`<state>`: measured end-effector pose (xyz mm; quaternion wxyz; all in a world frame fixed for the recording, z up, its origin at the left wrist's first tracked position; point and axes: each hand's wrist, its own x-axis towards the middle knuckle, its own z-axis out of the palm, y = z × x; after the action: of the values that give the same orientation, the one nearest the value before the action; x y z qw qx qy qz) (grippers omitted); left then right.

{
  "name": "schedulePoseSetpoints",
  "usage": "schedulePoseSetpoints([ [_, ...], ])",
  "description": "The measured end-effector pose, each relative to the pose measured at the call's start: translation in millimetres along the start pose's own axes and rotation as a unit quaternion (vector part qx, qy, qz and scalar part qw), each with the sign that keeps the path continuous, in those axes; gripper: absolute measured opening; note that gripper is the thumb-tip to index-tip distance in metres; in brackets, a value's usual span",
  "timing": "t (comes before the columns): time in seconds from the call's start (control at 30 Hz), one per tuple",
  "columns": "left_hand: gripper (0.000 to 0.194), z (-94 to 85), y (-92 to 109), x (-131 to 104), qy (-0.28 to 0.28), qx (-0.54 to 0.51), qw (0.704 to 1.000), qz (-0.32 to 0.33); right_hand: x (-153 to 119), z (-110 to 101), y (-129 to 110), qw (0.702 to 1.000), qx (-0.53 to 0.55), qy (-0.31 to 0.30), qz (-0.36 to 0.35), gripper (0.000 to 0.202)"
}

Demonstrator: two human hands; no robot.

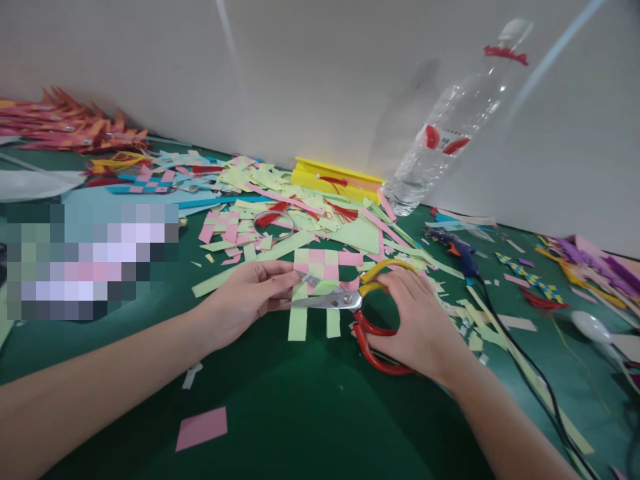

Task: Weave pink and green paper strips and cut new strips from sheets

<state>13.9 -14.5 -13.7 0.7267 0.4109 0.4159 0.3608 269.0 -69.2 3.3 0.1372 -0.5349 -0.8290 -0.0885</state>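
Observation:
My left hand [253, 290] pinches the left side of a small woven paper piece [316, 262], made of pink and pale green strips. Two loose green ends hang down from its lower edge. In my right hand [423, 320] is a pair of scissors [349, 300] with one yellow and one red handle. Their blades stand apart and point left, with the piece's green strips between them. My left fingers partly hide the blade tips.
Paper scraps [257, 177] pile up behind my hands, near a yellow folded strip [340, 179]. A plastic bottle [440, 133] leans on the grey wall. Right of my hands lie a blue glue gun [457, 250] with its black cord and a white spoon [593, 327]. A pink scrap [203, 428] lies in front.

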Motion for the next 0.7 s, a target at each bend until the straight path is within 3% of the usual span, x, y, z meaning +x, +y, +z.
schedulePoseSetpoints([
  [0.23, 0.018, 0.1, 4.2, -1.2, 0.040, 0.017, 0.999, 0.025, -2.0, -9.9, 9.2, 0.999, -0.040, 0.027, -0.019, 0.058],
  [0.43, 0.006, 4.0, 9.3, -2.4, 0.105, 0.020, 0.993, 0.052, -2.0, -17.1, 19.7, 0.996, -0.068, 0.052, 0.006, 0.057],
  [0.7, 0.015, 7.6, 4.2, -5.6, 0.048, 0.020, 0.998, 0.046, -0.4, -7.2, 5.0, 0.999, -0.035, 0.024, -0.006, 0.057],
])
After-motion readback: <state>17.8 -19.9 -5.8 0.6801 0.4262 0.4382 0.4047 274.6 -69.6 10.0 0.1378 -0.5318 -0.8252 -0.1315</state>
